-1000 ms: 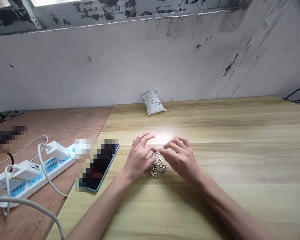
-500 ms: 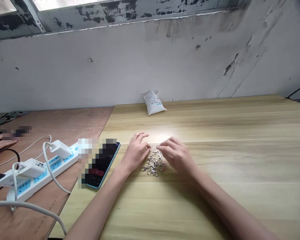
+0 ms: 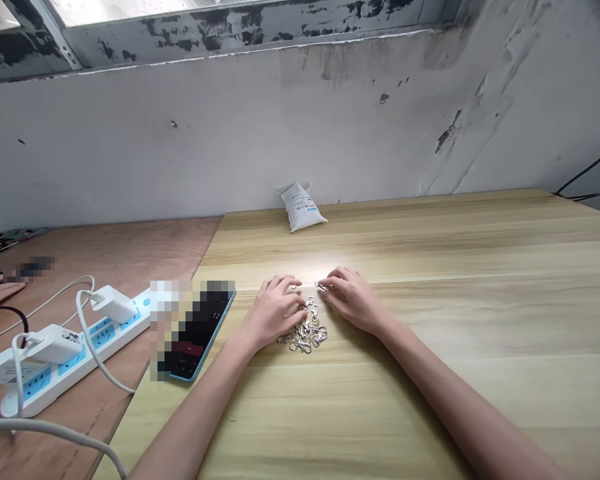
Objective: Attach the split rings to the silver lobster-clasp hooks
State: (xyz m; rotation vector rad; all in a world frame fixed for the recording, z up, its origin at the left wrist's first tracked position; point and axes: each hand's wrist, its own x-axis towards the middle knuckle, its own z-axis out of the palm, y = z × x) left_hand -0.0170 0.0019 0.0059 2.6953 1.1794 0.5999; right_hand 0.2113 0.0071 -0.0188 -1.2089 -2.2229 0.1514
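Note:
On the wooden table lies a small pile of silver lobster clasps (image 3: 304,339), with several in a loose heap. My left hand (image 3: 275,312) rests palm down at the pile's left edge, fingers apart, its thumb side over the nearest clasps. A small metal ring (image 3: 294,287) shows by its fingertips; whether they touch it I cannot tell. To the right of the pile, my right hand (image 3: 355,299) pinches a single lobster clasp (image 3: 322,286) between thumb and fingers, and one end of the clasp sticks out toward the left hand.
A phone (image 3: 205,333) lies left of my left forearm. Beyond it, a white power strip (image 3: 100,340) with chargers and cables runs along the reddish table (image 3: 180,240). A white packet (image 3: 303,208) sits at the back by the wall. Another person's hand (image 3: 0,292) is at far left.
My right hand has turned and shifted slightly, and the clasp in its fingertips now shows. My left hand has lowered over the pile's left side. The whole view has shifted a little.

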